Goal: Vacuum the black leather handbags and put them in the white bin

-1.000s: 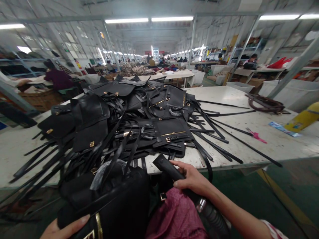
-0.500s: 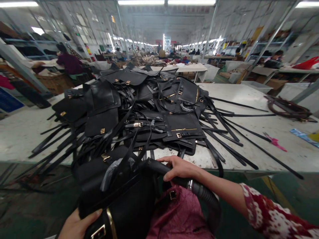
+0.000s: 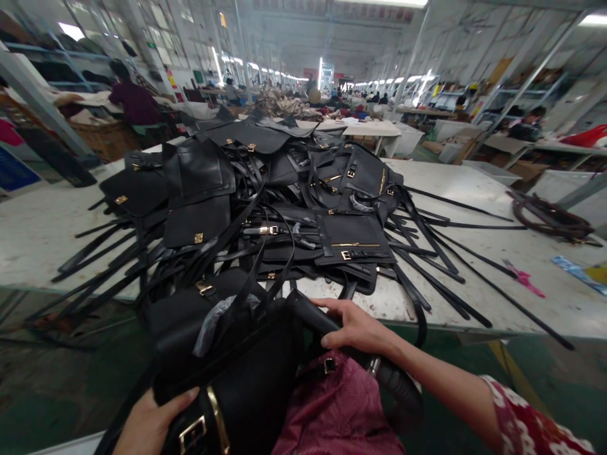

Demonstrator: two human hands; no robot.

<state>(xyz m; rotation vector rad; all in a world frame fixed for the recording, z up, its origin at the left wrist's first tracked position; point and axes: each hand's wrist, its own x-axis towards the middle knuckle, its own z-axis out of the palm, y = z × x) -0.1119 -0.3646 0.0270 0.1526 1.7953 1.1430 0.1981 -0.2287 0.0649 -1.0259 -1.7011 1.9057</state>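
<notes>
A black leather-look bag (image 3: pixel 246 385) with gold buckles and a gold zip fills the lower middle, tilted in front of me. My left hand (image 3: pixel 150 418) grips its near left side, thumb on top and fingers hidden beneath. Wrapped around the black vacuum-hose nozzle (image 3: pixel 313 316) is my right hand (image 3: pixel 353 325). The nozzle's end lies close by the bag's upper right edge; whether they touch I cannot tell. Behind the nozzle runs a ribbed black hose (image 3: pixel 401 395). Clear plastic wrap (image 3: pixel 211 328) clings to a strap on the bag. Pink-red checked cloth (image 3: pixel 336 411) shows beneath my right wrist.
On the white table (image 3: pixel 455 183) lies a large heap of black bags (image 3: pixel 199 218), their straps spreading both ways. Pink-handled scissors (image 3: pixel 524 279) and a coil of brown straps (image 3: pixel 550 215) lie to the right. A person in purple (image 3: pixel 133 98) sits at the far left.
The view has shifted slightly. My right hand and the nozzle sit a little further right along the bag's edge. My left hand keeps its hold on the bag.
</notes>
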